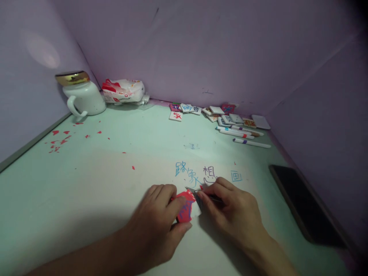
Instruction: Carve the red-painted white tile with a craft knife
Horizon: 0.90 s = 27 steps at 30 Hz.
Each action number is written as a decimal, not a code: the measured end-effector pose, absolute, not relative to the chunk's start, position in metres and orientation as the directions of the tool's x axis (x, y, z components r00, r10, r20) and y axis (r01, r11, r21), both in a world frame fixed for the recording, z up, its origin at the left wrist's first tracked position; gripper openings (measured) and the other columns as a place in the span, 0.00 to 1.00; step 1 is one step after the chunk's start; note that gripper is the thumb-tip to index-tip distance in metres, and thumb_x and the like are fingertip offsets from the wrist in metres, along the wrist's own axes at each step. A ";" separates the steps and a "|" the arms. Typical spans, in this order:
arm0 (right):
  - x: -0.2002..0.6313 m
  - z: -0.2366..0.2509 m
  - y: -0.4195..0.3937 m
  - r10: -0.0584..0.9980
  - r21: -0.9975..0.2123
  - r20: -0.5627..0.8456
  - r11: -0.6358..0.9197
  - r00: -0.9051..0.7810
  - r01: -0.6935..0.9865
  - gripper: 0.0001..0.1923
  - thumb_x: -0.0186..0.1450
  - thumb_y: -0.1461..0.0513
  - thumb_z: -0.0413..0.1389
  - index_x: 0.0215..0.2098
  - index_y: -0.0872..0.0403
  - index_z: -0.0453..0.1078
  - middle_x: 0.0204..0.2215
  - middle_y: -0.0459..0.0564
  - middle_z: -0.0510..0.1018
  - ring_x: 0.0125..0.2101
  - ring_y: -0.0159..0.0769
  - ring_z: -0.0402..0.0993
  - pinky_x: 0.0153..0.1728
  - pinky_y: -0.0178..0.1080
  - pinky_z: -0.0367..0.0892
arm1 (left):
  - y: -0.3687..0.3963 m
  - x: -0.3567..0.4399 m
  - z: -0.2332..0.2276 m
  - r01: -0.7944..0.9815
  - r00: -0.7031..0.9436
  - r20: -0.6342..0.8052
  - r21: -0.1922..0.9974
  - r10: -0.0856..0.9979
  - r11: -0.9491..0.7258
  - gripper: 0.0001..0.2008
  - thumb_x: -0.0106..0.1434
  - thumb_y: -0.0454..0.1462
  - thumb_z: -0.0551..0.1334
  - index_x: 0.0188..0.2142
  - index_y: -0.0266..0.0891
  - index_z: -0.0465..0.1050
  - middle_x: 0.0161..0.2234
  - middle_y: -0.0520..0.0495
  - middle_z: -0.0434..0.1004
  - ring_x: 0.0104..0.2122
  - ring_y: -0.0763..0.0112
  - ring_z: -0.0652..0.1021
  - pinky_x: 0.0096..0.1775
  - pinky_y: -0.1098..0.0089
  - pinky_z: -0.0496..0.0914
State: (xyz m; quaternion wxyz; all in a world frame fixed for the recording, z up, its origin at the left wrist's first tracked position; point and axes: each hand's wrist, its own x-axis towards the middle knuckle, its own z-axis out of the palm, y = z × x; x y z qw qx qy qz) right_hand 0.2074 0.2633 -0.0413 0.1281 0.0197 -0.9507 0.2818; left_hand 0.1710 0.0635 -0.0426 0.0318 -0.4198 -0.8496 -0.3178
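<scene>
My left hand [156, 218] is closed on a small square tile [185, 211], its thumb and fingers pressing the piece against the paper. Red colouring with purple strokes covers most of the tile, while its right part shows white. Between the thumb and fingers of my right hand [234, 207] is a craft knife [192, 190], with the thin metal blade pointing left across the tile's top edge. Small red scraps lie by the blade. Just beyond both hands, blue and purple Chinese characters [209, 172] are written on the pale paper [97, 184].
A white mug [84, 97] with a gold lid stands back left, beside a crumpled plastic packet [125, 91]. Red scraps [61, 142] are scattered at left. Several character tiles [186, 108] and marker pens [235, 133] lie along the back. A phone [304, 205] rests at right. Walls enclose the table.
</scene>
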 end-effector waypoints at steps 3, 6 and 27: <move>0.209 -0.039 0.262 0.006 -0.480 0.270 0.867 -0.963 -0.129 0.15 0.66 0.56 0.52 0.27 0.52 0.74 0.23 0.45 0.73 0.19 0.30 0.70 0.19 0.33 0.59 | 0.064 0.171 -0.042 0.738 -0.640 0.319 0.509 0.699 0.443 0.12 0.57 0.31 0.62 0.42 0.36 0.69 0.37 0.41 0.68 0.36 0.59 0.69 0.36 0.56 0.70; 0.209 -0.035 0.262 -0.034 -0.383 0.303 0.911 -0.952 -0.155 0.16 0.67 0.56 0.51 0.26 0.52 0.74 0.21 0.45 0.72 0.17 0.30 0.69 0.17 0.34 0.55 | 0.064 0.171 -0.040 0.738 -0.640 0.313 0.504 0.702 0.448 0.10 0.58 0.31 0.62 0.41 0.35 0.70 0.36 0.41 0.68 0.35 0.58 0.69 0.35 0.55 0.71; 0.204 -0.033 0.279 -0.146 -0.556 0.146 0.806 -0.978 -0.204 0.12 0.65 0.59 0.53 0.26 0.52 0.73 0.21 0.43 0.70 0.19 0.28 0.65 0.21 0.33 0.55 | 0.064 0.171 -0.039 0.749 -0.632 0.310 0.481 0.710 0.456 0.11 0.56 0.30 0.63 0.40 0.36 0.69 0.35 0.43 0.68 0.34 0.60 0.69 0.35 0.57 0.71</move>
